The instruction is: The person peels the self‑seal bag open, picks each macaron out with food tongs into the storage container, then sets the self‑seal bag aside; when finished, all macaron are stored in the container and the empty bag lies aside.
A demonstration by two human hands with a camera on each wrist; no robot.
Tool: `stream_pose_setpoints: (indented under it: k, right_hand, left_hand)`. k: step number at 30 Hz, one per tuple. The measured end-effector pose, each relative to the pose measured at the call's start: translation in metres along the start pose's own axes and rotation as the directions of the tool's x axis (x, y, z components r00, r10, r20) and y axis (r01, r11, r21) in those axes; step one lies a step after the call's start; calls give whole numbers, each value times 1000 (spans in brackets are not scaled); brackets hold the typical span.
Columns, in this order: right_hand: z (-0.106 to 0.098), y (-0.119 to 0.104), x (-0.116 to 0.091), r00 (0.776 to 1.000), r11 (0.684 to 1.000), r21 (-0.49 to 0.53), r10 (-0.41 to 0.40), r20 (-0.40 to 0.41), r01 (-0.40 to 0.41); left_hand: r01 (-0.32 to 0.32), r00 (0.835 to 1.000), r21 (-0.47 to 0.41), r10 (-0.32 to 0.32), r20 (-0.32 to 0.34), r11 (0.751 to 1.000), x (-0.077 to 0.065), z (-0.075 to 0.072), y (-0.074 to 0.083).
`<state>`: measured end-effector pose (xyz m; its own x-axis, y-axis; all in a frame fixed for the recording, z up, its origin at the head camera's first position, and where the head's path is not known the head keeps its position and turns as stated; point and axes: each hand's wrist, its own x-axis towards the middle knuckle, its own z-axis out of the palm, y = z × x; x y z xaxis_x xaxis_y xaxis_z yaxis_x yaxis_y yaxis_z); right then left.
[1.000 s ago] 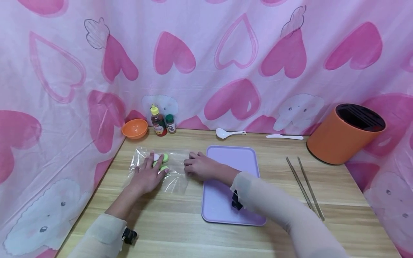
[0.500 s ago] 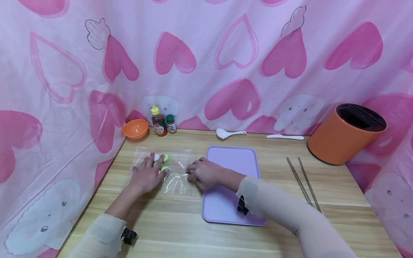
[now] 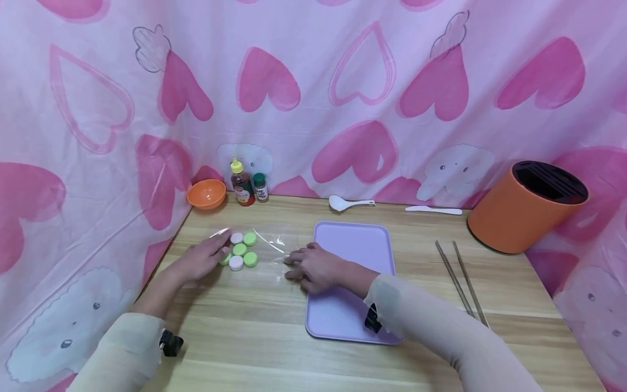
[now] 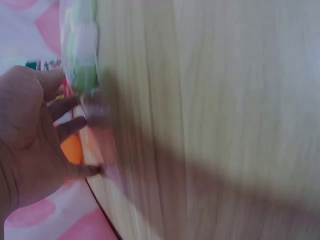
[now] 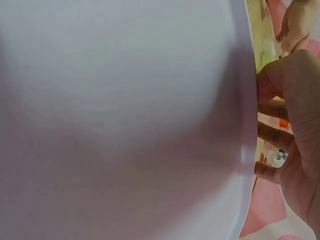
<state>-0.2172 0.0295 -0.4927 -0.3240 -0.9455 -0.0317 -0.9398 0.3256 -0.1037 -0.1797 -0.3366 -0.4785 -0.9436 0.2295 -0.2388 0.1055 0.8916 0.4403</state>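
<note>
A clear plastic bag (image 3: 269,275) lies flat on the wooden table, with several round green discs (image 3: 250,259) and white discs (image 3: 236,263) inside, grouped toward its left side. My left hand (image 3: 198,261) is at the bag's left end, fingertips beside the discs. The left wrist view shows the fingers of that hand (image 4: 35,130) spread, the little finger reaching down to the film. Over the left edge of a lilac tray (image 3: 352,237), my right hand (image 3: 315,267) has its fingertips at the bag's right end. In the right wrist view its spread fingers (image 5: 272,135) are partly hidden behind the tray rim.
Along the back stand an orange bowl (image 3: 207,194), a sauce bottle (image 3: 242,188) and a green-capped shaker (image 3: 260,190). A white ladle (image 3: 343,203) and a white knife (image 3: 433,209) lie farther right. Metal tongs (image 3: 465,283) lie before an orange knife block (image 3: 524,212).
My left hand has lifted off the discs and moved left to the bag's end, so more discs show. The right hand has shifted slightly right, staying at the bag's right end.
</note>
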Motion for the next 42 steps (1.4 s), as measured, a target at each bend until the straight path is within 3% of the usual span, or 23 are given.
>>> stream_pose_setpoints:
  k: [9, 23, 42]
  right_hand:
    - [2, 0, -1, 1000, 998, 56, 10, -1, -10]
    - [5, -2, -7, 999, 1000, 22, 7, -47, -6]
    - [6, -6, -29, 999, 999, 2, 39, -2, -39]
  left_hand:
    - [16, 997, 5, -16, 72, 1000, -1, -6, -14]
    - [-54, 999, 37, 54, -5, 998, -4, 10, -23]
    - [-5, 1000, 26, 4, 29, 1000, -1, 16, -22]
